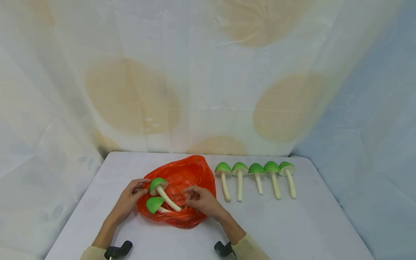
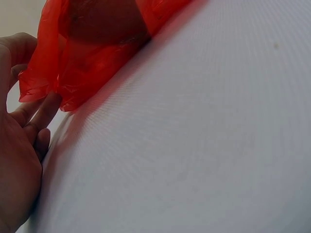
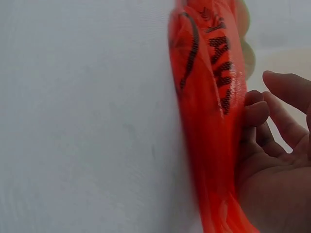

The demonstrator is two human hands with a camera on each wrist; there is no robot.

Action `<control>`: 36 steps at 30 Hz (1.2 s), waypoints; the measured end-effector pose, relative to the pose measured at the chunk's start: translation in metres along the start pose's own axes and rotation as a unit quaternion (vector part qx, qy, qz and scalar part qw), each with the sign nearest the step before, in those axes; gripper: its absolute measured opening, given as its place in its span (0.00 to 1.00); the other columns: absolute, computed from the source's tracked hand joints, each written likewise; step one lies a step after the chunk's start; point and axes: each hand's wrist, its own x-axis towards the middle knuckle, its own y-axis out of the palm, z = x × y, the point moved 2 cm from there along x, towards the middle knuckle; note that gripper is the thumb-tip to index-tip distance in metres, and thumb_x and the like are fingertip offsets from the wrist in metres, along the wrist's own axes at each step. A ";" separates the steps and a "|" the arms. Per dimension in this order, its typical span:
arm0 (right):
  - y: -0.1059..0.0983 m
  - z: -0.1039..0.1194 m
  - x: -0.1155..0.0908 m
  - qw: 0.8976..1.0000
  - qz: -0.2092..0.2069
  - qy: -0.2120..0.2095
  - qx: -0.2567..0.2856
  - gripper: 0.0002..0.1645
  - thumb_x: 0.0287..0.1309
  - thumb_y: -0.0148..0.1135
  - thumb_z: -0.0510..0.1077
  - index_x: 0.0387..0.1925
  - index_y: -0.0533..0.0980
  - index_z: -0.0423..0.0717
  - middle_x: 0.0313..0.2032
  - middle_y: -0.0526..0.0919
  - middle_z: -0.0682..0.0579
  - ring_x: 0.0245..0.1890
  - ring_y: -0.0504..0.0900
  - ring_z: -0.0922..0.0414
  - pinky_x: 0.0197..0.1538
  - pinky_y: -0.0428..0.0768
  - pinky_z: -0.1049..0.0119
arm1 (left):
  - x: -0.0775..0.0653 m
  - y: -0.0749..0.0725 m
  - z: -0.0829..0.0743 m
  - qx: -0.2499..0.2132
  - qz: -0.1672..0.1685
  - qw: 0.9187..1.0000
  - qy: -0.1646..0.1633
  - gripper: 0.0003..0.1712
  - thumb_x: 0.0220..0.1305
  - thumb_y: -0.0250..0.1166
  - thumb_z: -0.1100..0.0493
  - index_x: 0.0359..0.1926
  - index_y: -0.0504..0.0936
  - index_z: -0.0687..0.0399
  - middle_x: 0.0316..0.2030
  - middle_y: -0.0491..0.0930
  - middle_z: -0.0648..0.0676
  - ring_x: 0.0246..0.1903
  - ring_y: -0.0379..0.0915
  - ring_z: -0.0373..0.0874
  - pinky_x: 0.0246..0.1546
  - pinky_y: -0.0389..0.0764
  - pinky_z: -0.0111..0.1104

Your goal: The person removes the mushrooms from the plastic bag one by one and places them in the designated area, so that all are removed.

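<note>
A red plastic bag (image 1: 191, 173) with dark print lies with its mouth spread wide. Inside its left part are two green-capped mushrooms with pale stems, one mushroom (image 1: 167, 196) overlapping the lower mushroom (image 1: 155, 204). My left hand (image 1: 131, 195) holds the bag's left edge; in the left wrist view its fingers (image 2: 46, 109) are against the red film. Over the bag's right side, my right hand (image 1: 206, 204) has loosely bent fingers with nothing between them. The right wrist view shows its thumb apart from the fingers, beside the printed bag wall (image 3: 214, 131).
Several more green-capped mushrooms (image 1: 276, 184) lie in a row to the right of the bag, caps toward the back. All rest on a white table (image 1: 276, 227). A pale curtain (image 1: 208, 90) with tan circles hangs behind it, and more sheeting hangs along both sides.
</note>
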 end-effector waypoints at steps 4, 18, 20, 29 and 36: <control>0.007 -0.001 0.003 1.000 0.011 0.006 -0.021 0.20 0.61 0.69 0.43 0.55 0.80 0.48 0.37 0.82 0.53 0.35 0.77 0.56 0.37 0.78 0.69 | -0.002 -0.001 -0.002 0.005 -0.001 1.000 -0.001 0.19 0.73 0.60 0.46 0.63 0.76 0.37 0.59 0.73 0.48 0.54 0.69 0.45 0.54 0.73 0.40; 0.023 -0.002 0.015 0.996 0.039 0.025 -0.079 0.22 0.57 0.73 0.47 0.54 0.81 0.52 0.41 0.85 0.54 0.39 0.79 0.65 0.45 0.77 0.67 | -0.004 -0.002 -0.006 0.011 -0.003 1.000 0.002 0.19 0.74 0.59 0.46 0.63 0.76 0.38 0.59 0.73 0.49 0.54 0.69 0.47 0.54 0.72 0.43; 0.025 -0.001 0.015 0.996 0.040 0.028 -0.081 0.23 0.57 0.73 0.47 0.54 0.81 0.52 0.42 0.85 0.54 0.39 0.79 0.65 0.46 0.77 0.67 | -0.004 -0.001 -0.006 0.010 -0.003 1.000 0.002 0.20 0.74 0.59 0.46 0.63 0.76 0.38 0.59 0.73 0.49 0.54 0.69 0.47 0.54 0.72 0.43; 0.031 0.000 0.015 0.995 0.044 0.040 -0.085 0.21 0.56 0.74 0.47 0.53 0.82 0.54 0.36 0.83 0.62 0.37 0.79 0.65 0.43 0.77 0.68 | -0.005 -0.001 -0.007 0.004 -0.001 1.000 -0.002 0.20 0.74 0.60 0.46 0.63 0.76 0.37 0.59 0.73 0.48 0.52 0.69 0.45 0.53 0.72 0.41; 0.035 0.001 0.017 0.994 0.043 0.036 -0.099 0.20 0.56 0.74 0.46 0.51 0.82 0.55 0.34 0.82 0.62 0.36 0.78 0.65 0.42 0.77 0.69 | -0.006 -0.002 -0.010 0.001 -0.001 1.000 -0.003 0.21 0.73 0.60 0.48 0.64 0.75 0.39 0.60 0.72 0.49 0.53 0.68 0.45 0.53 0.72 0.42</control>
